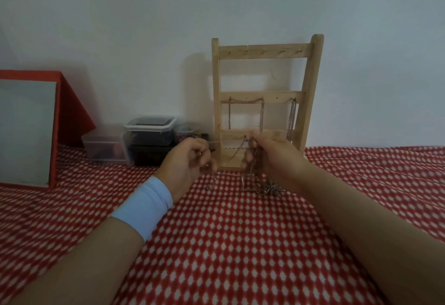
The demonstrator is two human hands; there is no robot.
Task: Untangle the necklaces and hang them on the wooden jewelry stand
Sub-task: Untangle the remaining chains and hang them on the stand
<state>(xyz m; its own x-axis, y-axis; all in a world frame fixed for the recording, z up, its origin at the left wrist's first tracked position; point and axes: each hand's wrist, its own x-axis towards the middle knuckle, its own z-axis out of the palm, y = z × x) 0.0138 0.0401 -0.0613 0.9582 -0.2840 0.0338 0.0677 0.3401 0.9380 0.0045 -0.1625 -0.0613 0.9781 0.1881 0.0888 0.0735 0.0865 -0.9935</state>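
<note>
Tangled necklaces [233, 156]: thin silver-toned chains, knotted together, strung between both hands just in front of the wooden jewelry stand [265, 51]. The lower loops and a dark, flower-shaped pendant [273, 189] rest on the red-and-white patterned cloth [240, 244] covering the worktop. The left hand [190, 160] has its fingers curled, pinching one fine strand. The right hand [272, 157] grips a bunch of chains. The stand is upright against the wall, pale wood with three rails. Two hung chains [245, 100] drape from the middle rail.
</note>
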